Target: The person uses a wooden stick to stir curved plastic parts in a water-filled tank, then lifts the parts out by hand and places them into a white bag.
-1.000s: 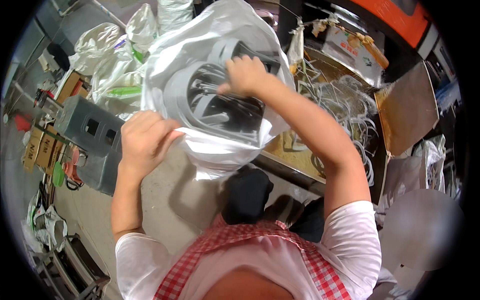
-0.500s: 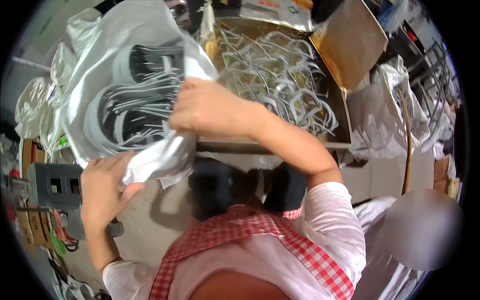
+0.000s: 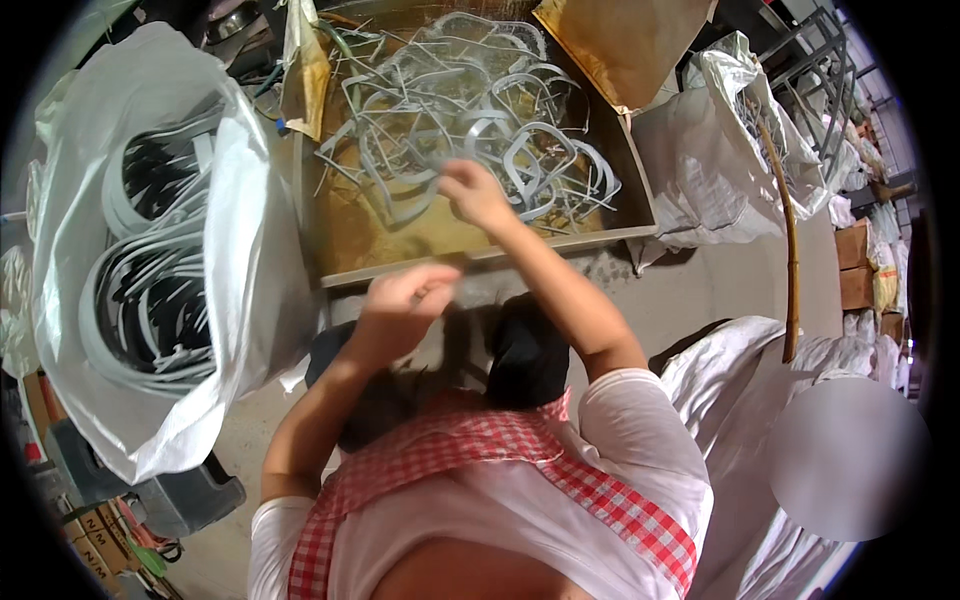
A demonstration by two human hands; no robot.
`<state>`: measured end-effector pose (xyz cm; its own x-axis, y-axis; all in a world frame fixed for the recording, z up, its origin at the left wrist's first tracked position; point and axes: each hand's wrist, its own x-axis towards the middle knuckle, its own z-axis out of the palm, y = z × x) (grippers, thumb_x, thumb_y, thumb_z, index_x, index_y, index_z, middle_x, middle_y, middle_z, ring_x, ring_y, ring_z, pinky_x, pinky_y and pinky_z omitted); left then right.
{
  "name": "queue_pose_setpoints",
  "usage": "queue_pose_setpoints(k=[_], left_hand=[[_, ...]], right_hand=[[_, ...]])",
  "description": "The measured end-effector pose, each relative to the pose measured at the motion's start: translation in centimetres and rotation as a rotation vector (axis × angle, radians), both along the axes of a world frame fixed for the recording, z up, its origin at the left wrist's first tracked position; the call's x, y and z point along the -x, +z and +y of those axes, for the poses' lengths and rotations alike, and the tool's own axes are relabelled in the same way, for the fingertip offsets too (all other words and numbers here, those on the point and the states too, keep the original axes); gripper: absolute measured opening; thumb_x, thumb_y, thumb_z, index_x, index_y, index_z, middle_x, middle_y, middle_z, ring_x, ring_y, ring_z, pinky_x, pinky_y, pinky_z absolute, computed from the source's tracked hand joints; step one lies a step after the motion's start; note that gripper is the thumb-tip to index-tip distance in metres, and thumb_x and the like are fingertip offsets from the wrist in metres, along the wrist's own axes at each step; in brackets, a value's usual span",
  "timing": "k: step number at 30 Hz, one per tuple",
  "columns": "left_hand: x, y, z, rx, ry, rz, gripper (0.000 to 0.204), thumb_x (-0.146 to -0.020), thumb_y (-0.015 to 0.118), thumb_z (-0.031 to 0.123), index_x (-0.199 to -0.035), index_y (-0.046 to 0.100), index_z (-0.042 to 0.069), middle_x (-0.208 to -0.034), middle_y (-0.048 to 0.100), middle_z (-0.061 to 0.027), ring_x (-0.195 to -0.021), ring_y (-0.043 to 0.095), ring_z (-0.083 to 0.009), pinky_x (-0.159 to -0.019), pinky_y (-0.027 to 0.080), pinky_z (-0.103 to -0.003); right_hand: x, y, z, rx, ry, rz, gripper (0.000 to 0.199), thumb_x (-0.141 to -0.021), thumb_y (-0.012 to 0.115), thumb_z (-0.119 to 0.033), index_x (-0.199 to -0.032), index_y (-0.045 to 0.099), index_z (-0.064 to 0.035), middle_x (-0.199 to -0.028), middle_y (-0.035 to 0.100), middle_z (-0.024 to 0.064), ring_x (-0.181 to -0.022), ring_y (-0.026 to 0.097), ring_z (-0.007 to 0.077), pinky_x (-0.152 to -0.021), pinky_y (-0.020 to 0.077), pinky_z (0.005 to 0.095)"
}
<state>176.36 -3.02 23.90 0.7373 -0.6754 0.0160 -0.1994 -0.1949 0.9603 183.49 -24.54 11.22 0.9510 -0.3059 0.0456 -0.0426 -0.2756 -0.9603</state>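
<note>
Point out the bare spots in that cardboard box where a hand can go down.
Bare bottom shows along the cardboard box's near edge, below the right hand, and in its left corner. The grey plastic frames crowd the far and right parts.

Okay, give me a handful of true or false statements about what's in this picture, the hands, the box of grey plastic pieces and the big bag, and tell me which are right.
1. The right hand reaches into the cardboard box of loose grey plastic pieces. True.
2. The left hand grips the edge of the white bag. False: it is in the air near the front edge of the box, apart from the bag.
3. The white bag at the person's left holds stacked grey rings. True.
4. The cardboard box is empty. False: it holds a tangle of grey pieces.
5. The person wears a red-and-white checked apron. True.
</note>
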Motion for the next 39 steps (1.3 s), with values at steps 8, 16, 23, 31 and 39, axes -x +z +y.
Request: queue_pose_setpoints(k=[8,16,23,31,39], left_hand=[[-4.1,-10.6,-5.4,-0.256,-0.159,0.327,0.034,-0.082,0.058,0.014,-0.110,0.054,-0.005,-0.086,0.063,-0.0070,-0.077,0.057,-0.0117,-0.069,0.045,-0.025],[-6.5,-14.6,-6.6,-0.377,-0.149,0.272,0.031,-0.083,0.059,0.016,-0.110,0.056,0.001,-0.088,0.063,-0.0102,-0.079,0.058,-0.0140,-0.071,0.046,-0.028],[-7.6,-13.0,-8.5,-0.398,-0.172,0.316,0.035,-0.080,0.061,0.016,-0.111,0.055,0.001,-0.092,0.063,-0.0129,-0.082,0.060,-0.0196,-0.073,0.047,-0.031],[-8.3,-12.2,-9.1,-0.413,-0.134,0.431,0.039,-0.078,0.061,0.020,-0.112,0.055,0.001,-0.094,0.062,-0.0158,-0.084,0.062,-0.0250,-0.073,0.047,-0.033],[-7.9,-12.7,-10.3,-0.375,-0.296,0.247,0.035,-0.082,0.059,0.013,-0.113,0.053,0.001,-0.095,0.062,-0.0097,-0.080,0.060,-0.0177,-0.072,0.048,-0.031]], right_hand=[[8.5,-14.9,-26.3,0.483,-0.810,0.505,0.059,-0.066,0.075,-0.029,-0.110,0.052,0.0040,-0.097,0.060,0.0137,-0.085,0.058,0.0224,-0.076,0.0457,0.0320],[8.8,-16.8,-34.9,-0.080,-1.055,0.572,0.097,-0.065,0.078,-0.031,-0.133,0.021,0.0073,-0.132,0.038,0.0229,-0.118,0.043,0.0304,-0.097,0.0349,0.0410],[7.3,-19.7,-38.4,-0.385,-0.867,0.531,0.089,-0.063,0.079,-0.037,-0.124,0.035,0.0104,-0.121,0.047,0.0204,-0.108,0.047,0.0298,-0.093,0.0355,0.0383],[4.2,-19.4,-36.9,-0.328,-0.714,0.349,0.057,-0.068,0.077,-0.022,-0.113,0.049,-0.0007,-0.098,0.059,0.0108,-0.088,0.056,0.0200,-0.079,0.0442,0.0326],[2.1,-15.3,-30.8,-0.473,-0.370,0.284,0.048,-0.074,0.068,-0.005,-0.117,0.046,-0.0036,-0.099,0.057,0.0054,-0.084,0.055,0.0184,-0.074,0.0453,0.0302]])
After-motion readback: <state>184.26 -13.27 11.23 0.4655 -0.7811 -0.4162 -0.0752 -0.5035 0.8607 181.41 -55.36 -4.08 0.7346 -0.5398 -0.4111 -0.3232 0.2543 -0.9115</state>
